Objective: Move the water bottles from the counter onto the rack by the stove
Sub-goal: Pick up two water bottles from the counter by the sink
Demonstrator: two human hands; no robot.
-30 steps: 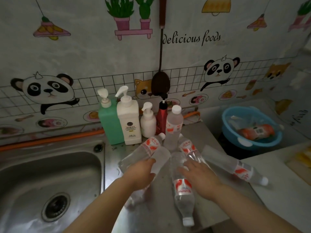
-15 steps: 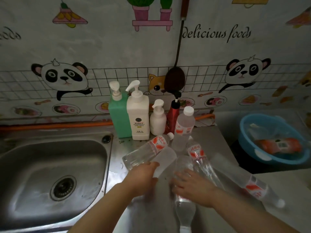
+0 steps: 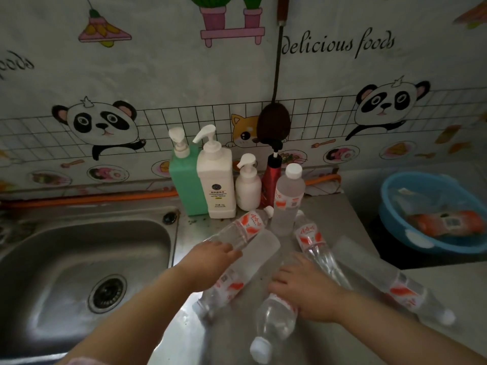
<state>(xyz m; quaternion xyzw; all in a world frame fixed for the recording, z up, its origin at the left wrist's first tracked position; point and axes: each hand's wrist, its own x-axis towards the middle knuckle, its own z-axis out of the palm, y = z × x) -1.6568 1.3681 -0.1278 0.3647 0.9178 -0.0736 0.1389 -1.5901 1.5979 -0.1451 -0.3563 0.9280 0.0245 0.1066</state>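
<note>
Several clear water bottles with red-and-white labels lie on the steel counter [image 3: 232, 346] right of the sink. One water bottle [image 3: 288, 196] stands upright with a white cap. My left hand [image 3: 213, 262] rests palm down over the base of a lying bottle [image 3: 242, 226] and over another bottle [image 3: 237, 275] beneath it. My right hand [image 3: 303, 288] is closed around the middle of a bottle [image 3: 274, 320] whose cap points toward me. Two more bottles, one [image 3: 313, 241] and another [image 3: 398, 288], lie to the right. No rack is in view.
A steel sink [image 3: 87, 262] fills the left. Green [image 3: 184, 180] and white [image 3: 217, 180] pump dispensers, a small white one and a red bottle stand against the wall. A blue basin [image 3: 421, 233] holding an orange package sits at right.
The view has shifted left and closer. My right hand has slid down over the near bottle and closed on it. My left hand stays on the bottles at the left.
</note>
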